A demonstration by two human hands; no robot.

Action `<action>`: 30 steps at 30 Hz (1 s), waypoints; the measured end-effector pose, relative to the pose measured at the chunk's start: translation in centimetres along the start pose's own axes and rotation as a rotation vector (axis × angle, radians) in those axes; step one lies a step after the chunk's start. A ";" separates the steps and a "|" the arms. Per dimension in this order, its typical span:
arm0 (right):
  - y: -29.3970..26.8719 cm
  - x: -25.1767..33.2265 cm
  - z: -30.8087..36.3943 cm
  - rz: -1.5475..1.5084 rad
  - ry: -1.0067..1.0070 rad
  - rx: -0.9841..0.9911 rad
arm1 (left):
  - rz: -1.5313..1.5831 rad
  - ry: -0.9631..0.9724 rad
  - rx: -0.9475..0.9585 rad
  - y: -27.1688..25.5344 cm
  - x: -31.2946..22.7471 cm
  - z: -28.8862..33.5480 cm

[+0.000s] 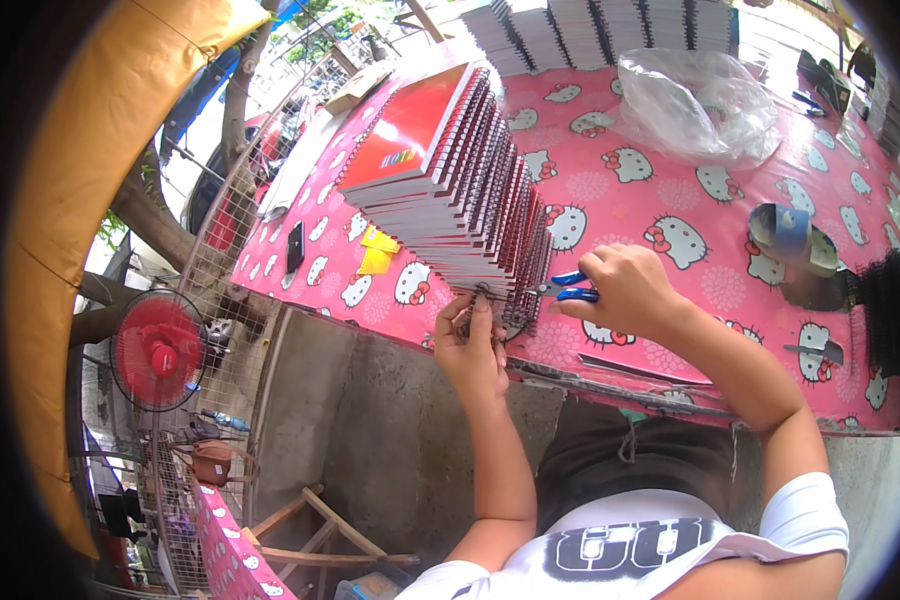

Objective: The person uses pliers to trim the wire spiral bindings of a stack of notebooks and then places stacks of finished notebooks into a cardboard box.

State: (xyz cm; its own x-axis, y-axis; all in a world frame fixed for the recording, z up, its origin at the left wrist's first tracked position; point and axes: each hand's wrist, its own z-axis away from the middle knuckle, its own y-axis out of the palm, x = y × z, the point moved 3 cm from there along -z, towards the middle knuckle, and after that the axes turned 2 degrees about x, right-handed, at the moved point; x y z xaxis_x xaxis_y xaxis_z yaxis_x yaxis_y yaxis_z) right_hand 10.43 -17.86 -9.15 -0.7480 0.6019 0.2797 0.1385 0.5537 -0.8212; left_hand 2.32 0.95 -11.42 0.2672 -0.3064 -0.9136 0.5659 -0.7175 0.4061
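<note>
A tall, leaning stack of spiral notebooks (445,215) stands near the table's front edge, a red cover on top and dark wire coils along its right side. At the stack's lower front corner, my left hand (473,350) pinches the end of a dark wire coil (483,291) between thumb and fingers. My right hand (630,288) is closed round a pair of pliers (577,294) with blue handles. The pliers point left, their jaws close to the coils and my left fingertips. Whether the jaws grip the wire is too small to tell.
The table (710,290) has a pink patterned cover. Black coils (885,315) and a roll of tape (782,232) lie at the right. A clear plastic bag (700,110) and more notebooks (610,35) are at the back. Yellow paper (376,250) and a phone (295,247) lie left.
</note>
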 end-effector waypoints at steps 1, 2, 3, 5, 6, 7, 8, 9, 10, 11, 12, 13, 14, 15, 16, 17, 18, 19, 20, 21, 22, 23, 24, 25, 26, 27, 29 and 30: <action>-0.1 0.0 -0.2 0.033 -0.069 -0.092 | -0.027 -0.002 0.021 0.0 0.0 0.1; -0.2 0.0 -0.5 0.067 -0.137 -0.184 | -0.053 -0.004 0.042 0.1 0.2 0.3; -0.4 0.2 -0.6 0.100 -0.205 -0.277 | -0.079 -0.006 0.064 0.1 0.3 0.5; 0.4 0.6 -0.8 0.012 -0.082 -0.064 | -0.143 0.049 0.072 0.3 0.4 0.5; 0.8 0.8 -0.8 -0.032 -0.020 0.042 | -0.175 0.077 0.077 0.3 0.5 0.5; 0.8 1.0 -0.9 -0.031 0.031 0.134 | -0.163 0.070 0.074 0.1 0.6 0.4; 0.5 1.2 -0.9 -0.029 0.081 0.225 | -0.151 0.064 0.072 -0.1 0.6 0.3; 0.5 1.3 -0.8 -0.028 0.131 0.316 | -0.139 0.057 0.068 -0.3 0.7 0.3; 0.4 1.3 -0.6 -0.029 0.104 0.251 | -0.109 0.033 0.047 -0.3 0.6 0.2; 0.4 1.0 -0.1 -0.030 0.075 0.185 | -0.078 0.009 0.025 -0.4 0.5 0.1; 0.4 0.9 0.2 -0.031 0.047 0.120 | -0.048 -0.015 0.003 -0.5 0.5 0.1; 0.3 0.8 0.1 0.014 -0.031 0.004 | -0.063 -0.021 0.015 -0.6 0.5 0.1; 0.3 0.6 0.0 0.058 -0.109 -0.112 | -0.078 -0.026 0.026 -0.6 0.6 0.1; 0.1 0.6 0.0 0.102 -0.187 -0.229 | -0.094 -0.032 0.038 -0.6 0.7 0.2; 0.6 0.6 -0.1 0.071 -0.136 -0.151 | -0.121 -0.008 0.066 -0.6 0.7 0.3; 1.0 0.9 -0.1 0.040 -0.085 -0.073 | -0.149 0.016 0.095 -0.4 0.9 0.5; 1.4 1.1 -0.2 0.010 -0.033 0.005 | -0.177 0.040 0.124 -0.3 1.0 0.6; 1.5 1.2 -0.4 -0.010 0.023 0.116 | -0.170 0.030 0.106 -0.4 1.1 0.5; 1.5 1.4 -0.5 -0.029 0.079 0.227 | -0.162 0.020 0.088 -0.6 1.2 0.4; 1.6 1.4 -0.4 -0.047 0.135 0.338 | -0.155 0.010 0.070 -0.8 1.3 0.3; 1.5 1.4 -0.3 -0.043 0.124 0.302 | -0.124 -0.007 0.057 -1.1 1.5 0.1; 1.4 1.2 0.2 -0.038 0.113 0.266 | -0.093 -0.023 0.043 -1.6 1.7 -0.2; 1.3 1.0 0.5 -0.034 0.101 0.231 | -0.062 -0.039 0.029 -1.9 1.8 -0.3; 1.2 0.7 0.7 0.001 0.019 0.100 | -0.072 -0.051 0.032 -1.8 1.7 -0.1; 1.2 0.2 0.8 0.035 -0.063 -0.031 | -0.083 -0.063 0.035 -1.6 1.6 0.2; 1.1 0.0 0.9 0.070 -0.145 -0.163 | -0.093 -0.075 0.038 -1.5 1.5 0.4; 1.4 0.4 0.4 0.096 -0.187 -0.185 | -0.122 -0.059 0.064 -1.2 1.8 0.6; 1.5 0.7 0.1 0.110 -0.207 -0.196 | -0.137 -0.051 0.077 -1.0 2.0 0.7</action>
State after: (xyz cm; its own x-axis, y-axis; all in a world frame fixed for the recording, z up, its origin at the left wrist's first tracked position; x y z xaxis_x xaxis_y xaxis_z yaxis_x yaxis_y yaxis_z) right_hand 10.01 -16.68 -10.24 -0.8352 0.5453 0.0711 0.3330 0.6043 -0.7238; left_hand 1.74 0.64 -13.65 0.1508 -0.2327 -0.9608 0.5322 -0.7999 0.2773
